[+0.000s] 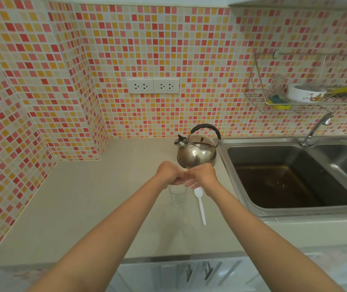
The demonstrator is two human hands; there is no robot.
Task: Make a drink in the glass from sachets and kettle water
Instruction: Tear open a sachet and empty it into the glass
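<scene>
Head view: both forearms reach out over a beige counter (88, 207), hands meeting just above a glass.
Left hand (169, 172): fingers curled, pinching one side of a small pale sachet (185, 170).
Right hand (202, 175): fingers curled, pinching the other side of the same sachet; the two hands almost touch.
Sachet: mostly hidden between the fingers, only a thin yellowish edge shows; whether it is torn cannot be told.
Glass (177, 196): clear, upright on the counter, directly under the hands, its rim partly covered by them.
Spoon (200, 204): white plastic, lying flat just right of the glass, bowl at the far end.
Kettle (196, 148): steel with a black handle, standing beyond the hands, close to the sink's left edge.
Sink (290, 180): steel, to the right, holding brownish water.
Wall: pink and orange mosaic tiles with two sockets (152, 85); a wire rack (303, 89) at far right.
</scene>
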